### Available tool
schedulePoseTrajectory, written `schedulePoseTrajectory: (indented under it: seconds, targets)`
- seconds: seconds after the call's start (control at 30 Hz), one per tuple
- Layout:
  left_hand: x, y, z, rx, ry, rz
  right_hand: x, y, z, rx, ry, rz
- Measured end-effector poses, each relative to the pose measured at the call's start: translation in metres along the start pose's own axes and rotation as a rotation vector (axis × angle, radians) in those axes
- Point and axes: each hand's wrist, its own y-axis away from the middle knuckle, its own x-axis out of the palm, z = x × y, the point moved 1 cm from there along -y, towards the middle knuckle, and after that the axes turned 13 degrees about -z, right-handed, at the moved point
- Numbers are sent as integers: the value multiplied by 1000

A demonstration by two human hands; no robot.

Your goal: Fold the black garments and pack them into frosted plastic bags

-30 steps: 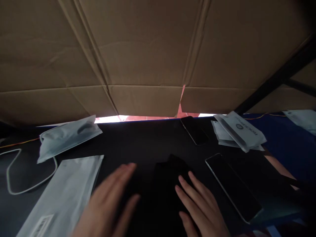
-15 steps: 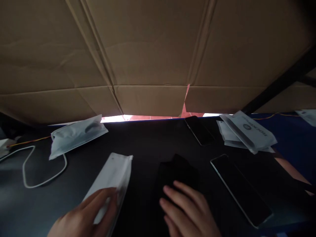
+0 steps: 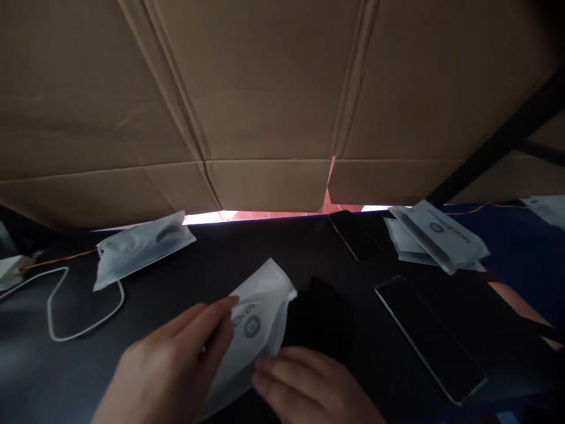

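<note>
A frosted white plastic bag (image 3: 260, 306) with a grey printed logo is tilted up in front of me, its top edge to the far right. My left hand (image 3: 176, 347) is closed on the bag's left side, fingers and thumb pinching it. At the lower right edge of the bag, my right hand (image 3: 309, 383) has its fingers pressed together against the plastic; its thumb is hidden. Just beyond the right hand lies a black item (image 3: 324, 300), hard to make out against the dark table (image 3: 176, 282).
One phone (image 3: 432, 341) lies to the right, another phone (image 3: 353, 235) farther back. Frosted bags (image 3: 450, 229) are stacked at back right; a filled bag (image 3: 141, 244) lies back left near a white cable (image 3: 86, 335). A cardboard sheet (image 3: 265, 88) stands behind. Another person's arm (image 3: 516, 303) shows at right.
My left hand has moved the bag rightward and turned it so its logo shows. My right hand has come off the black item and now touches the bag's edge.
</note>
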Motion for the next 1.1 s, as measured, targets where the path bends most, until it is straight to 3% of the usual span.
schedulePoseTrajectory:
  seconds: [0.13,0.23,0.33,0.5,0.63,0.8,0.97,1.1]
  targets:
    - [15,-2,-16,130,-7,48,-35,6,-22,36,108,227]
    - [20,-3,-14,130,-74,67,-35,26,-32,67,171,322]
    - [27,-5,-16,107,-88,115,-25,46,-32,67,161,237]
    - [44,-7,-35,90,-17,173,-16,54,-20,186,182,-99]
    - [50,-7,-43,94,92,227,0,39,-7,151,276,-89]
    - [52,-2,-43,-152,369,308,21,26,3,313,304,-151]
    - [58,12,-31,-30,306,277,22,19,5,412,198,26]
    - [69,28,-1,151,117,289,25,26,-1,250,82,223]
